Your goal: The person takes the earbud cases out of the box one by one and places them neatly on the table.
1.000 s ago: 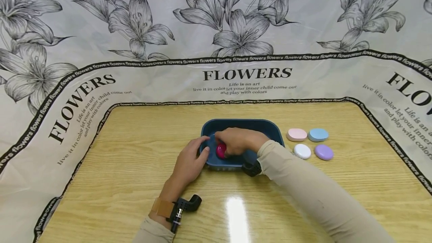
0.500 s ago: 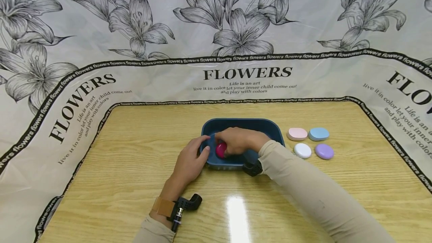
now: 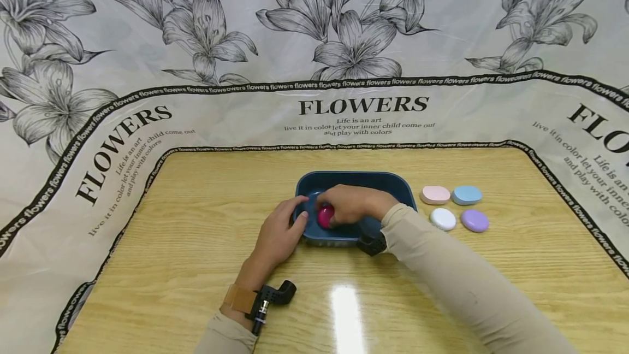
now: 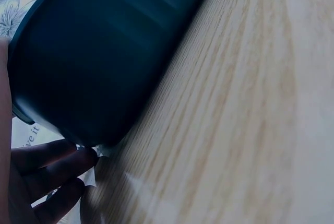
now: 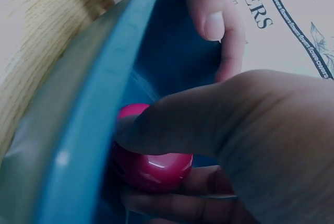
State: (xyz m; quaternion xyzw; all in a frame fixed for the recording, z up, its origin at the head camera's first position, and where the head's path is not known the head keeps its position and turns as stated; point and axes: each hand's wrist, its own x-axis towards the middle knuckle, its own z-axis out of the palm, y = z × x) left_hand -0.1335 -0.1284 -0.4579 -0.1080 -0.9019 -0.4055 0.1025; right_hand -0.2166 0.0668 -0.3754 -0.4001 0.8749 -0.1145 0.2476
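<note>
A dark blue rectangular bin (image 3: pixel 363 179) sits on the table, with its smooth end wall (image 4: pixel 78 62) filling much of the left wrist view. My left hand (image 3: pixel 277 234) holds the bin's left end, thumb and index finger over the rim, and the other fingers (image 4: pixel 57 166) lie against the outside. Inside the bin, my right hand (image 3: pixel 351 204) grips a small glossy magenta rounded piece (image 5: pixel 156 172). The thumb (image 5: pixel 177 122) presses on its top and fingers curl beneath it. From the head view, the right hand covers part of the piece and the bin's interior.
Right of the bin lie a pink oval piece (image 3: pixel 435 195), a light blue oval piece (image 3: pixel 467 195), a white round piece (image 3: pixel 443 219) and a purple round piece (image 3: pixel 474 220). A flower-printed cloth (image 3: pixel 231 119) borders the wooden table (image 3: pixel 206 206).
The head view has shifted slightly. My right hand keeps its grip on the magenta piece, which shows a little rounder now. The left hand stays at the bin's end.
</note>
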